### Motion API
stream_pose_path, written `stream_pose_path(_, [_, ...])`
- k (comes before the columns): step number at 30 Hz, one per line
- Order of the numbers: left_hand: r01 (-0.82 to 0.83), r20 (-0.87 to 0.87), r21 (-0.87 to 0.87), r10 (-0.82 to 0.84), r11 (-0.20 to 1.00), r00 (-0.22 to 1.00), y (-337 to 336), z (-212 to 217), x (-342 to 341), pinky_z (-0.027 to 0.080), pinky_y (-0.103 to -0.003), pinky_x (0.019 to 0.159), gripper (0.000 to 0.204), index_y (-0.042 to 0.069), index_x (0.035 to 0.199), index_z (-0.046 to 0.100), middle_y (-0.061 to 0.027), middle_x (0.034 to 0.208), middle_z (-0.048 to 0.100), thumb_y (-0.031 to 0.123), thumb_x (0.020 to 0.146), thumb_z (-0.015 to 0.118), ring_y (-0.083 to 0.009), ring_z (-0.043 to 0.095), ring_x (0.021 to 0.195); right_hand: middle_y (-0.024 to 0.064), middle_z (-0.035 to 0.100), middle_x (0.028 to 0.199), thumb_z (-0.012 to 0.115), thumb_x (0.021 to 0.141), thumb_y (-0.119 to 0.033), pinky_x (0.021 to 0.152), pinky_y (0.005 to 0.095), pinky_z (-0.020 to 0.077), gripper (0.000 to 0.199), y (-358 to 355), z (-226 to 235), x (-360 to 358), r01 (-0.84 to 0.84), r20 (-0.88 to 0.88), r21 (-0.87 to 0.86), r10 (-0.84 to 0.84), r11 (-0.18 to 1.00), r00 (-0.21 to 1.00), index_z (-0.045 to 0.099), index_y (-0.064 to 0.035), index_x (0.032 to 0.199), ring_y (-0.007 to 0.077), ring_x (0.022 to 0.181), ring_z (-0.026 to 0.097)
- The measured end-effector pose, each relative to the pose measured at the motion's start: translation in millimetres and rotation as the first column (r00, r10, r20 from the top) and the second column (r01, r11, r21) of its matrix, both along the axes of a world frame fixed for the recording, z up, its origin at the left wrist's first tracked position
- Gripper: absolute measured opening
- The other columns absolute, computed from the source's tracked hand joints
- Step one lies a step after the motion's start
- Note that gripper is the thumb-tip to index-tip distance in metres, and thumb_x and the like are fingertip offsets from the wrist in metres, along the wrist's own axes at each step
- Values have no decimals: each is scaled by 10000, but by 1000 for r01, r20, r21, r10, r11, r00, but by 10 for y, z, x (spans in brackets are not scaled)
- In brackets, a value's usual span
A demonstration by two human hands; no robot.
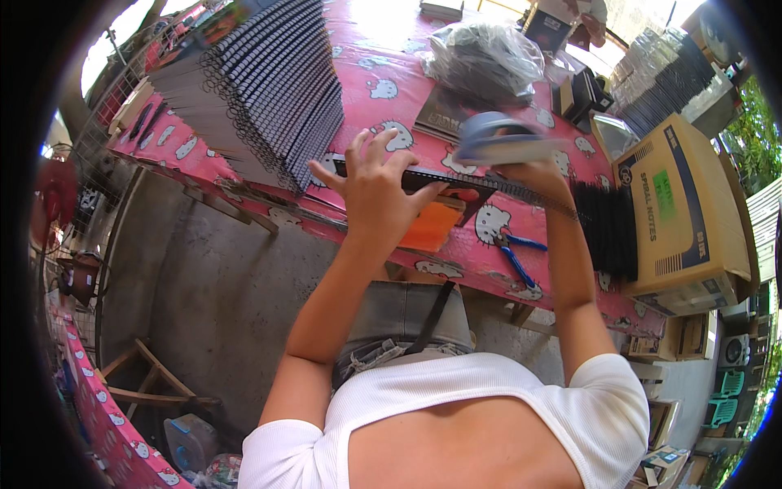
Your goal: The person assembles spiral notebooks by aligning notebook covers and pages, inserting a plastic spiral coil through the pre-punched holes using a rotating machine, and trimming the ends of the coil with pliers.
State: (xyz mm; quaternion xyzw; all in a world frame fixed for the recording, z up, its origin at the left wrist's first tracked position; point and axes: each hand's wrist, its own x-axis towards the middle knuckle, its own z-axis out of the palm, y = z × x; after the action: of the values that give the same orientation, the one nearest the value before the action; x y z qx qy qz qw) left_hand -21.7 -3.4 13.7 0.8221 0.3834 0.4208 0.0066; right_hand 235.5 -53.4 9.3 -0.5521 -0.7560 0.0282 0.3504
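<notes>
A dark notebook (468,196) with an orange sheet (430,227) at its near side lies on the table in front of me. My left hand (376,175) is over its left part, fingers spread and the thumb at its edge. A black spiral coil (517,192) runs along the notebook and trails past my right forearm. My right hand (533,173) is closed on a blue-grey object (507,140), too smeared by motion to name. Blue-handled pliers (519,259) lie open near the table's front edge.
A tall stack of spiral notebooks (273,98) stands at left on the pink table cover (358,57). At right are black coils (604,228) and a cardboard box (680,216). Farther back sit a plastic-wrapped bundle (485,61), a dark book (442,114) and another person's hand (593,31).
</notes>
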Motion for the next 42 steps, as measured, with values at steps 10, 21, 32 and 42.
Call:
stream_pose_path(10, [180, 97, -258, -160, 949, 982, 196, -24, -155, 314, -580, 968, 382, 95, 828, 692, -44, 1082, 606, 376, 603, 820, -256, 496, 1084, 72, 660, 948, 719, 680, 34, 754, 266, 513, 454, 212, 38, -339, -17, -259, -305, -66, 952, 964, 601, -8, 1117, 140, 864, 621])
stream_pose_path(21, [225, 423, -227, -112, 947, 899, 321, -121, -362, 513, -384, 791, 464, 59, 933, 653, -150, 1166, 536, 224, 563, 878, -284, 558, 1026, 49, 648, 980, 714, 638, 32, 802, 280, 482, 463, 460, 43, -368, -269, -348, -68, 230, 961, 909, 597, 9, 1085, 124, 889, 576])
stream_pose_path(32, [627, 873, -300, -58, 718, 484, 358, -427, -526, 503, -212, 708, 465, -13, 1174, 561, -36, 973, 614, -53, 743, 731, -80, 587, 866, 106, 669, 951, 674, 604, 39, 706, 319, 505, 467, 685, 113, -846, -299, -576, -346, 50, 889, 816, 611, 19, 1066, 176, 834, 629])
stream_pose_path(42, [740, 901, -377, 35, 557, 433, 437, -294, -544, 509, -209, 737, 348, -17, 1107, 630, -58, 945, 653, -81, 769, 690, -89, 599, 862, 166, 642, 930, 751, 658, -255, 741, 449, 487, 361, 352, -295, -490, 312, 167, -298, -272, 902, 948, 579, -60, 908, 362, 915, 612])
